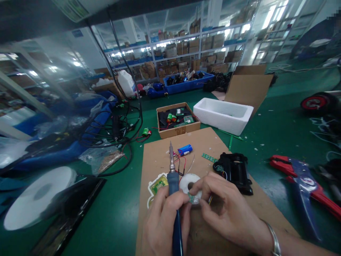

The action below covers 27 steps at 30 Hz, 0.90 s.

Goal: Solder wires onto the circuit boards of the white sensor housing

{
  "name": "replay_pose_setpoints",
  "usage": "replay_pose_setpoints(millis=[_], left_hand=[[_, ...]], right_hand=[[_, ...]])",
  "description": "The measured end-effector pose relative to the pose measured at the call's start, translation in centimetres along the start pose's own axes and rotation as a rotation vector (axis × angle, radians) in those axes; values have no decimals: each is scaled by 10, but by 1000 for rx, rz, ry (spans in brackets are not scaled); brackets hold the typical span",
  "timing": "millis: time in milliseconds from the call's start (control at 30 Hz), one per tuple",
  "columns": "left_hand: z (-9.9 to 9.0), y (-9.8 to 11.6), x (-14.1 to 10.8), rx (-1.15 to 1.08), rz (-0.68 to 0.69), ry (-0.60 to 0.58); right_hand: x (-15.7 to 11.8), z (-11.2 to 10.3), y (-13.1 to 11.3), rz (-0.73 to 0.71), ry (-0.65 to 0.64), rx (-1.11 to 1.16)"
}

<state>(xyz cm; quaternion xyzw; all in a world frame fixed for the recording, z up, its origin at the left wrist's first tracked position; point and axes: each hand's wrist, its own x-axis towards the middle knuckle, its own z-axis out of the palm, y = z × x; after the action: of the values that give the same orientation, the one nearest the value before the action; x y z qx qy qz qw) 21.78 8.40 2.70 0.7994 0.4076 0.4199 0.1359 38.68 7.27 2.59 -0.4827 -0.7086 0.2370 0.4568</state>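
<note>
My left hand is closed round a blue soldering iron whose metal tip points up and away. Its thumb and finger also pinch a small green circuit board. Beside it, my right hand has thumb and forefinger curled close to the board's right side; what they hold, if anything, is too small to make out. Behind the fingers lies a white spool, partly covered. A yellow-green board in a white frame is left of the iron. Beyond, a blue battery with red and black wires rests on the cardboard.
A black plastic housing and a green board strip lie right of the spool. Red-blue wire strippers are far right. Behind stand a cardboard box of parts and a white foam box. Black cables loop at left.
</note>
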Motion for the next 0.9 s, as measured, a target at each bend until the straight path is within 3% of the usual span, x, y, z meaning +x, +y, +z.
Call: replay_pose_setpoints(millis=[467,900], left_hand=[[1,-4,-4,52,26,19],[-3,5,-2,-46,-19,22]], right_hand=[[4,-6,2,-138,-26,-14],[0,2,-1,1,-34,-50]])
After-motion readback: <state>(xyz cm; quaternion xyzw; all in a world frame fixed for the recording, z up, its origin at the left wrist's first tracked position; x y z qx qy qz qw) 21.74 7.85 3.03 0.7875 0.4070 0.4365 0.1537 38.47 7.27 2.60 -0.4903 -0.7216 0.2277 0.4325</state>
